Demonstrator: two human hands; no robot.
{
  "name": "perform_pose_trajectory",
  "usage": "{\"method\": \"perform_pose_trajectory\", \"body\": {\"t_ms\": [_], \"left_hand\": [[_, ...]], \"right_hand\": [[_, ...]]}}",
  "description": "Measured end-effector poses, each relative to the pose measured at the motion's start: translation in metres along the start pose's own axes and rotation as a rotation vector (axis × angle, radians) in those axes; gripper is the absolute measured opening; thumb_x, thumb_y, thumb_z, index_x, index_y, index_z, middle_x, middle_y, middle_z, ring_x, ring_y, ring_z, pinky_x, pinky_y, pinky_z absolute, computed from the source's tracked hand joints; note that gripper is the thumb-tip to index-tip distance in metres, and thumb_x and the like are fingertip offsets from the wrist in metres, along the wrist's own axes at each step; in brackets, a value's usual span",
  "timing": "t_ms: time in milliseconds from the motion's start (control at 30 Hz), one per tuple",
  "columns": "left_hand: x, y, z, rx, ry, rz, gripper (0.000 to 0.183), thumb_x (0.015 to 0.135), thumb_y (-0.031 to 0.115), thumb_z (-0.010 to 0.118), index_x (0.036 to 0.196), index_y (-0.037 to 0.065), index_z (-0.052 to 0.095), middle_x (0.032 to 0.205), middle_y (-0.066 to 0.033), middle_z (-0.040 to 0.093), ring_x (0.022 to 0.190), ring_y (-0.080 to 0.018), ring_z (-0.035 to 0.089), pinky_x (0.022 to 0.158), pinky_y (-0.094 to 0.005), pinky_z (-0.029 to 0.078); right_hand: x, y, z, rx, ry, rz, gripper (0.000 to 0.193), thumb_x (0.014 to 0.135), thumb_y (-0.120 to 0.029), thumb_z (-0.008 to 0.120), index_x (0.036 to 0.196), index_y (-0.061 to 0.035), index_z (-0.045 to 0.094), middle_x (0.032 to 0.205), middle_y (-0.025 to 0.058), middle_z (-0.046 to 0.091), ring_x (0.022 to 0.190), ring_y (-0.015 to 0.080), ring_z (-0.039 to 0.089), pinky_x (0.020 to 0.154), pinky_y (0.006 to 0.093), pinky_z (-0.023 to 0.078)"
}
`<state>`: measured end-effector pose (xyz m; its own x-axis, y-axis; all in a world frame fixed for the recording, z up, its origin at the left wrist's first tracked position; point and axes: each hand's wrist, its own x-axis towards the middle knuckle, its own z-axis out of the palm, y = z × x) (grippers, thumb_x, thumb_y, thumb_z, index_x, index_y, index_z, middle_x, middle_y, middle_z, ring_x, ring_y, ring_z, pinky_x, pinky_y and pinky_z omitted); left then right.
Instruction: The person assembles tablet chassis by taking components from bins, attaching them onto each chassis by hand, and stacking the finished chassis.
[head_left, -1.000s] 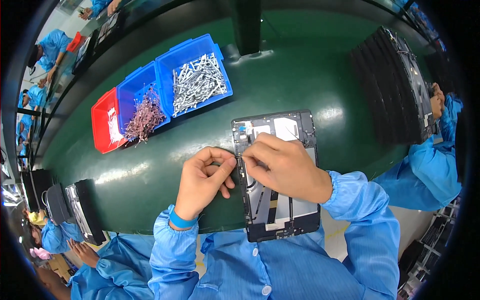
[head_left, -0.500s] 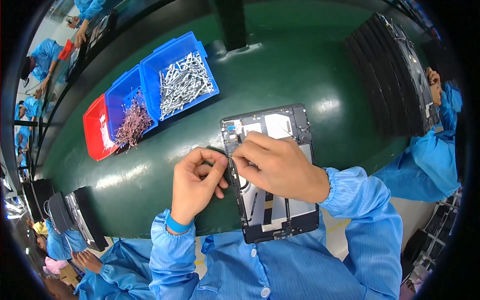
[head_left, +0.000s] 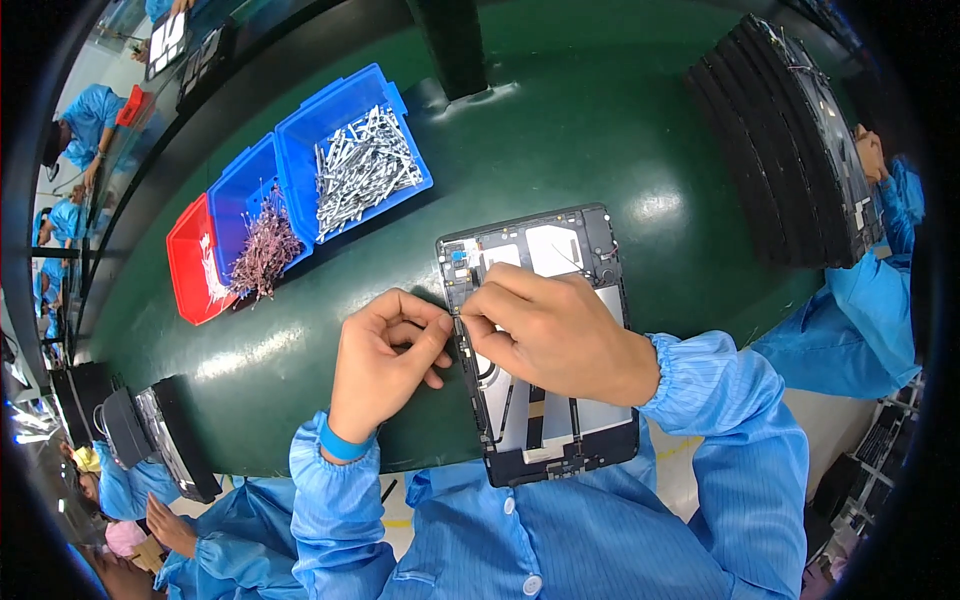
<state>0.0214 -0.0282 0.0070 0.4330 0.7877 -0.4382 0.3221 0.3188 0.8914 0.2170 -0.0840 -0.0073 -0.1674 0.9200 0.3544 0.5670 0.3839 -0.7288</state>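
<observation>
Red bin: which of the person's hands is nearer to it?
Left. The left hand is below and right of the red bin; the right hand is farther right, over the open tablet.

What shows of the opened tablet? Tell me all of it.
The opened tablet is a flat, round-cornered rectangle with a black, plastic-looking frame. Its exposed inside shows pale grey panelling, black strips and, toward the far end, a white patch and small blue part. It lies slightly askew at the green table's near edge. Fingers of the right hand reach to its left side; those of the left hand are beside it, contact unclear.
</observation>
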Motion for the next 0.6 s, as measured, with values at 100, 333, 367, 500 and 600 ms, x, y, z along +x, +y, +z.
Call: {"method": "perform_pose_trajectory", "body": {"t_ms": [100, 333, 367, 500, 600], "left_hand": [[0.0058, 0.0036, -0.0054, -0.016, -0.062, -0.038, 0.007, 0.092, 0.001, 0.065, 0.092, -0.004, 0.060, 0.082, -0.0093, 0.068, 0.066, -0.0114, 0.066, 0.049, -0.0229, 0.054], [0.0061, 0.0058, -0.0039, -0.052, -0.070, -0.060, 0.005, 0.089, -0.002, 0.063, 0.092, -0.004, 0.060, 0.086, -0.0096, 0.068, 0.067, -0.0124, 0.068, 0.050, -0.0232, 0.055], [0.0069, 0.0057, -0.0035, -0.053, -0.071, -0.061, 0.005, 0.089, -0.002, 0.063, 0.092, -0.004, 0.060, 0.086, -0.0096, 0.068, 0.067, -0.0124, 0.068, 0.050, -0.0232, 0.055], [0.0068, 0.0060, -0.0023, -0.051, -0.049, -0.071, 0.005, 0.088, -0.002, 0.063, 0.091, -0.003, 0.060, 0.086, -0.0092, 0.068, 0.067, -0.0122, 0.068, 0.050, -0.0230, 0.055], [0.0063, 0.0062, -0.0009, -0.046, -0.033, -0.073, 0.006, 0.087, -0.002, 0.064, 0.090, -0.002, 0.059, 0.086, -0.0091, 0.068, 0.067, -0.0121, 0.068, 0.050, -0.0230, 0.055]], "right_hand": [[-0.0007, 0.0015, 0.0008, -0.003, -0.008, 0.001, 0.011, 0.079, -0.002, 0.071, 0.085, -0.0030, 0.062, 0.079, 0.0069, 0.058, 0.060, 0.0245, 0.063, 0.051, 0.0345, 0.050], [-0.0001, 0.0013, -0.0003, -0.008, -0.002, 0.005, 0.011, 0.078, -0.002, 0.071, 0.084, -0.0031, 0.062, 0.078, 0.0070, 0.057, 0.060, 0.0247, 0.062, 0.050, 0.0344, 0.050], [0.0002, 0.0017, -0.0007, -0.009, -0.005, 0.007, 0.011, 0.078, -0.002, 0.071, 0.084, -0.0030, 0.062, 0.078, 0.0070, 0.057, 0.060, 0.0246, 0.062, 0.050, 0.0343, 0.050], [0.0013, 0.0004, -0.0013, -0.002, -0.012, 0.017, 0.011, 0.078, 0.000, 0.071, 0.083, -0.0029, 0.062, 0.078, 0.0071, 0.057, 0.060, 0.0244, 0.062, 0.050, 0.0345, 0.050], [0.0019, -0.0013, -0.0017, -0.005, -0.013, 0.019, 0.011, 0.077, 0.000, 0.071, 0.083, -0.0027, 0.062, 0.078, 0.0072, 0.057, 0.060, 0.0231, 0.063, 0.051, 0.0332, 0.051]]}}
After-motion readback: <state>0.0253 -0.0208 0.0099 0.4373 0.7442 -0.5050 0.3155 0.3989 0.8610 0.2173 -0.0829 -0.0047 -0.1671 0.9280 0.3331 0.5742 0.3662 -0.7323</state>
